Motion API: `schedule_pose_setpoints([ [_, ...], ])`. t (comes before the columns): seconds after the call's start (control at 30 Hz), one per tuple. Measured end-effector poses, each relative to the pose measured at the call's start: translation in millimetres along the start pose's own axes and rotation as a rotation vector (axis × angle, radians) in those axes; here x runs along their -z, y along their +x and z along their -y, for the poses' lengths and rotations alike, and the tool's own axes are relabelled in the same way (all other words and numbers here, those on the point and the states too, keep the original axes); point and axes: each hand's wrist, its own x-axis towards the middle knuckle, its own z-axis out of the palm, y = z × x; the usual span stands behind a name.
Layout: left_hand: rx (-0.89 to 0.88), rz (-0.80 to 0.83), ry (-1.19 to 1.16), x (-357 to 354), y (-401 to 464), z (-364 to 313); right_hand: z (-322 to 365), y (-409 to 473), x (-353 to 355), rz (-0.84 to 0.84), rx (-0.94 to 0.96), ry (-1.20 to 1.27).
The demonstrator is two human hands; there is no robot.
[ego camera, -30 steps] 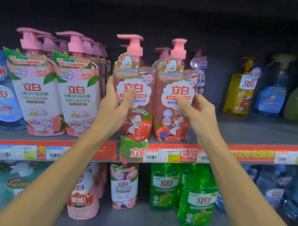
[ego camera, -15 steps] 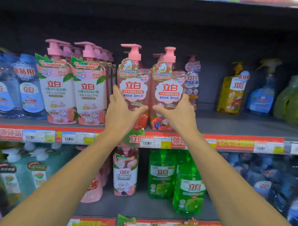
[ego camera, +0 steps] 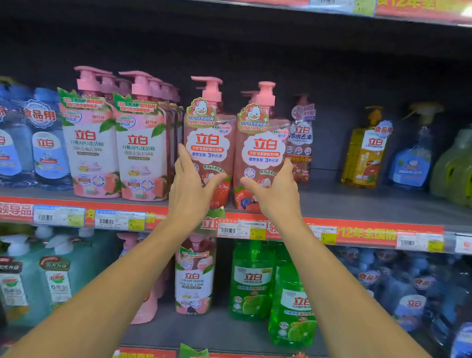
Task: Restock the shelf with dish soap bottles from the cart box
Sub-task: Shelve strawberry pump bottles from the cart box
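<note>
Left hand (ego camera: pixel 190 187) grips one strawberry soap bottle (ego camera: pixel 209 139), right hand (ego camera: pixel 276 192) grips its neighbour (ego camera: pixel 263 145), both at the shelf edge (ego camera: pixel 375 233); a careless release could tip either off.

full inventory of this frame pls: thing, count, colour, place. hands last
strawberry soap bottles: two at the front, more behind, pink, middle shelf centre
peach-label pump bottles: two front rows, pink and white, middle shelf left
blue bottles: two or more, far left
yellow bottle: one, middle shelf right
blue spray bottle: one, beside the yellow
green bottles: two or more, lower shelf centre
price strip: red, shelf edge
left hand: on the left strawberry bottle
right hand: on the right strawberry bottle
</note>
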Motion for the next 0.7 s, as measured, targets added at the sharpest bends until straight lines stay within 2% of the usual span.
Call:
schedule_pose_setpoints([
  [0.7, 0.035, 0.057, -0.028, -11.8, 46.8, 25.0, -5.1, 7.5, 8.2, 0.147, -0.037, -0.064],
])
